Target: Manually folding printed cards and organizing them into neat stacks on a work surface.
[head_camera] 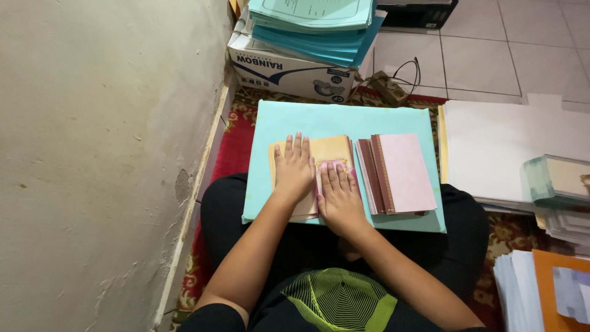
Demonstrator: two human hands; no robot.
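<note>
A person sat on the floor beside a pale wall [92, 154] with a big light-blue board [344, 120] across the lap. Behind the board stood a cardboard box [289, 74] with a pile of blue folders [319, 27] on top.

The left hand [294, 169] lay flat on a tan card [332, 149] near the middle of the board. Its fingers [297, 147] were stretched out and pressed down, gripping nothing. The right hand [339, 193] lay just beside it, also flat, on a pink part of the same card. Its fingers were spread and held nothing either.

Next to the card was a small stack of pink cards with brown edges [398, 174]. It sat near the right side of the board.

Further right, on the floor, were white sheets [491, 147] and more paper piles [562, 184].

The board only rested on the knees, so it could have tipped if a leg moved. Then the pink stack might have slid off the edge. If the hands pushed unevenly, the card could have creased crooked or slipped sideways.
</note>
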